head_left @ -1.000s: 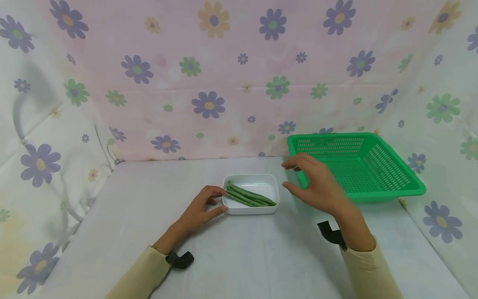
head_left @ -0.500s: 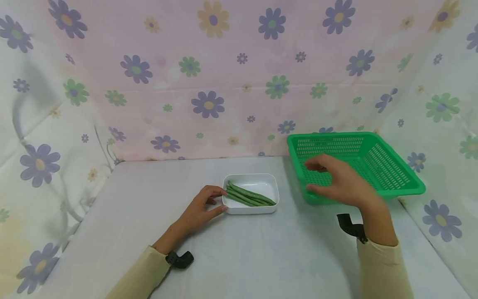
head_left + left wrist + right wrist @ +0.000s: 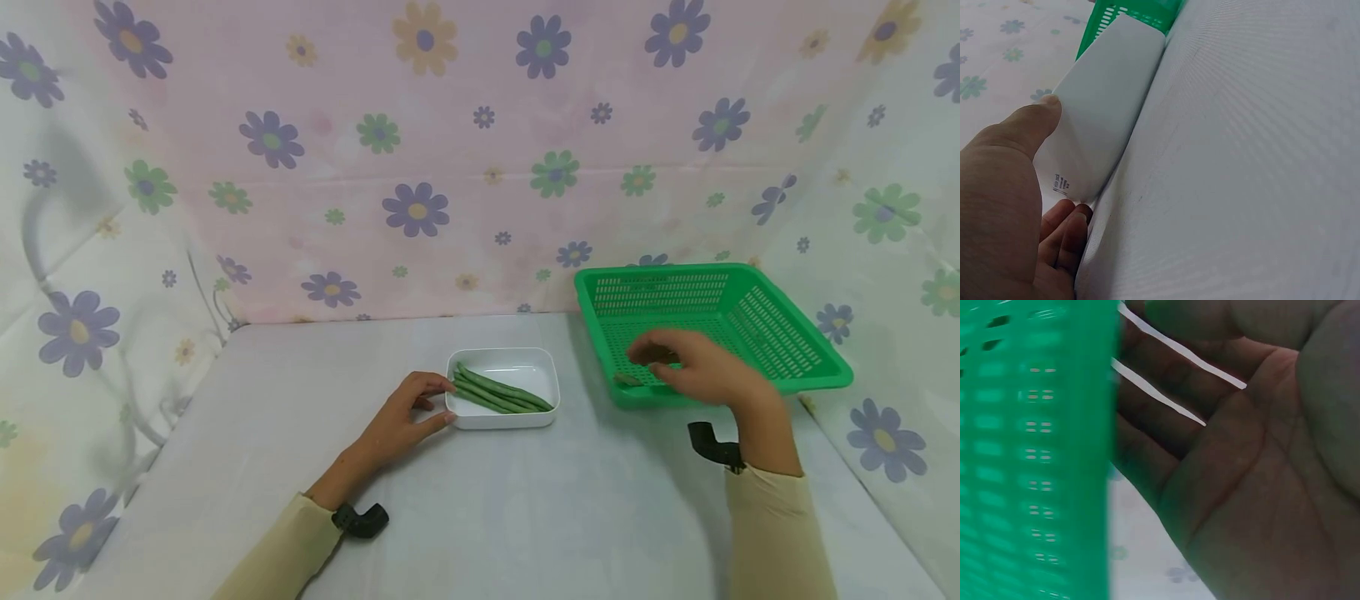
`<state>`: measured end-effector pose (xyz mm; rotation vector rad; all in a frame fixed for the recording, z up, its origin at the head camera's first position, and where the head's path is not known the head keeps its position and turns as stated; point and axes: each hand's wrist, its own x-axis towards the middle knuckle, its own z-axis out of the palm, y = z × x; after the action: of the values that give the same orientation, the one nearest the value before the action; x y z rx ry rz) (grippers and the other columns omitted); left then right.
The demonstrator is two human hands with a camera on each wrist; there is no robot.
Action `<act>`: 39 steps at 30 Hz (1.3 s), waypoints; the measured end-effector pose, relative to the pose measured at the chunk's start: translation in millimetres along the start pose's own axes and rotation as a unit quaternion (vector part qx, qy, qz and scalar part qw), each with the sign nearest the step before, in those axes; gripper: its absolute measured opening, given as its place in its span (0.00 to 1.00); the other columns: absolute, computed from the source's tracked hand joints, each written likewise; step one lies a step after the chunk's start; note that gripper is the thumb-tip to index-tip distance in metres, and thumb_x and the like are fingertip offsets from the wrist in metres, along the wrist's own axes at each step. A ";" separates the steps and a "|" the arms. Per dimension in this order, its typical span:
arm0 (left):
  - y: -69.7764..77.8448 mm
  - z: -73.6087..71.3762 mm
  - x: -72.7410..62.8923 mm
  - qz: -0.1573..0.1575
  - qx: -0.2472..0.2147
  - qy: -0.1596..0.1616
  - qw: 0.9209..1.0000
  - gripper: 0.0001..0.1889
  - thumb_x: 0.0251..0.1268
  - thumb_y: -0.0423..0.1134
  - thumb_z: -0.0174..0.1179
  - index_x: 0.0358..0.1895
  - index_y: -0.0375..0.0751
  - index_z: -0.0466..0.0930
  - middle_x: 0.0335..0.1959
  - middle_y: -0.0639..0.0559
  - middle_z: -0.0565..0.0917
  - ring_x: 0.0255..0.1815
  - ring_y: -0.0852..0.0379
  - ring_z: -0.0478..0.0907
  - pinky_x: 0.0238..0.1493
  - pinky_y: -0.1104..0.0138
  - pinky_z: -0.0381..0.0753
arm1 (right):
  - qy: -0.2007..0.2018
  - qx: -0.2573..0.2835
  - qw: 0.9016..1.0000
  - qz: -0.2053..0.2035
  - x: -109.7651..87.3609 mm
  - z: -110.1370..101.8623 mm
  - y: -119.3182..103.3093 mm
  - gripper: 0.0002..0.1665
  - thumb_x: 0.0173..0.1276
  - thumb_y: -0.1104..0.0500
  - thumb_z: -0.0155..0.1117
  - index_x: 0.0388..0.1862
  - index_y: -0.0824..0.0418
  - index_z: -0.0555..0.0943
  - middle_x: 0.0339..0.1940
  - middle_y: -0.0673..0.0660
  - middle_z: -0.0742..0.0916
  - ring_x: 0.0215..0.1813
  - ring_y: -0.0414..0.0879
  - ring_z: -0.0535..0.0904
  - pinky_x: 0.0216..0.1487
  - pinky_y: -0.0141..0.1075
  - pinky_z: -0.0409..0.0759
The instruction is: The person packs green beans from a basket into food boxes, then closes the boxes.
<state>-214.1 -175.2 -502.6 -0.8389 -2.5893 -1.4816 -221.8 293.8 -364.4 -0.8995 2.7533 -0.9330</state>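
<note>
Near the middle of the table, a white rectangular dish (image 3: pixel 521 423) holds several green beans (image 3: pixel 498 392). My left hand (image 3: pixel 405 421) grips the dish's left end, its thumb at the front corner and index finger on the rim. In the left wrist view the thumb presses the dish wall (image 3: pixel 1104 100) and other fingers curl by its base. My right hand (image 3: pixel 701 367) reaches over the front rim of a green plastic basket (image 3: pixel 806 386), thumb and fingers apart. Just left of its thumb, inside the basket, shows the end of a green bean (image 3: pixel 627 379). In the right wrist view the basket wall (image 3: pixel 1035 456) hides the fingertips.
A white cloth covers the table (image 3: pixel 480 508). Flower-patterned fabric (image 3: pixel 412 167) rises behind and at both sides. The basket stands at the back right, right of the dish. A black wrist mount (image 3: pixel 360 521) sits at the left cuff, another mount (image 3: pixel 714 446) at the right.
My right hand has moved right, from between dish and basket to low over the basket, and its thumb and fingers have drawn closer. The bean end has come into sight. My left hand stays put.
</note>
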 end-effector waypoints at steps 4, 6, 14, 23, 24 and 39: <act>0.0 0.5 0.1 -0.004 -0.004 0.000 1.000 0.20 0.72 0.41 0.72 0.64 0.51 0.79 0.66 0.52 0.76 0.68 0.52 0.78 0.61 0.56 0.83 | -0.038 0.019 0.999 0.018 5.1 4.7 9.5 0.16 0.79 0.71 0.57 0.59 0.61 0.84 0.56 0.54 0.89 0.60 0.55 0.85 0.59 0.45 0.84; 0.4 0.6 0.4 -0.004 -0.007 0.000 1.000 0.20 0.72 0.41 0.72 0.64 0.50 0.79 0.67 0.52 0.76 0.68 0.52 0.78 0.61 0.56 0.83 | -0.046 0.024 0.998 0.022 7.3 6.8 12.9 0.17 0.78 0.72 0.56 0.57 0.60 0.85 0.54 0.53 0.89 0.60 0.54 0.85 0.59 0.45 0.84; 0.2 0.9 1.4 -0.002 -0.003 -0.001 1.000 0.20 0.73 0.41 0.71 0.64 0.50 0.79 0.66 0.52 0.76 0.68 0.52 0.78 0.60 0.57 0.83 | -0.074 0.038 0.996 0.034 10.1 12.6 16.7 0.17 0.79 0.70 0.52 0.57 0.62 0.85 0.56 0.57 0.88 0.60 0.55 0.83 0.58 0.49 0.83; 1.5 0.6 0.2 -0.005 -0.006 -0.002 1.000 0.20 0.73 0.41 0.71 0.63 0.51 0.80 0.66 0.53 0.76 0.68 0.51 0.78 0.60 0.56 0.83 | -0.077 0.038 0.995 0.047 9.3 13.2 19.6 0.16 0.80 0.70 0.53 0.55 0.61 0.86 0.52 0.54 0.88 0.55 0.51 0.81 0.56 0.50 0.82; 1.6 0.6 0.1 -0.005 -0.006 -0.001 1.000 0.20 0.73 0.41 0.71 0.63 0.51 0.80 0.66 0.52 0.76 0.68 0.51 0.78 0.60 0.56 0.83 | -0.077 0.039 0.995 0.050 9.1 13.1 20.0 0.15 0.80 0.70 0.54 0.54 0.61 0.86 0.51 0.54 0.87 0.54 0.51 0.81 0.55 0.50 0.82; 1.7 -0.1 0.5 -0.012 -0.004 -0.003 1.000 0.20 0.72 0.41 0.72 0.64 0.48 0.79 0.66 0.52 0.76 0.68 0.52 0.78 0.61 0.56 0.83 | -0.067 0.097 0.993 0.025 11.6 14.0 22.7 0.04 0.81 0.67 0.60 0.47 0.60 0.80 0.45 0.54 0.84 0.48 0.51 0.81 0.50 0.38 0.81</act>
<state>-213.7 -174.4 -501.0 -0.8187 -2.6078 -1.4994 -238.9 294.4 -387.8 -0.8230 2.5104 -1.0675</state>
